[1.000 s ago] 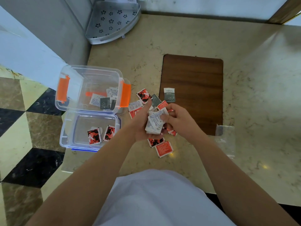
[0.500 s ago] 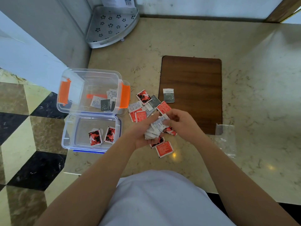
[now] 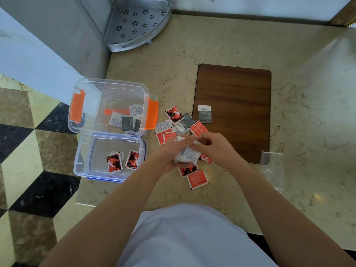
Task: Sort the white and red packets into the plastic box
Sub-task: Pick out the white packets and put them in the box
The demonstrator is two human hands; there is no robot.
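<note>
My left hand [image 3: 169, 155] holds a stack of white packets [image 3: 186, 156] over the counter. My right hand [image 3: 211, 145] meets it from the right, fingers curled onto the top of the stack. Red packets [image 3: 197, 179] and white ones lie scattered on the counter around and under my hands. The clear plastic box [image 3: 90, 105] with orange clips stands at the left and holds several white and grey packets. Its lid [image 3: 81, 157] lies in front of it with two red packets [image 3: 114, 162] on it.
A brown wooden board [image 3: 235, 97] lies right of the pile, with one grey-and-white packet [image 3: 204, 113] on its left edge. An empty clear bag [image 3: 272, 168] lies at the right. A metal corner shelf [image 3: 134, 22] stands at the back. The counter edge drops to a checkered floor [image 3: 28, 151] on the left.
Both hands have lowered slightly and drawn closer together over the stack; the right fingers now press on its top. The packets on the counter have not moved.
</note>
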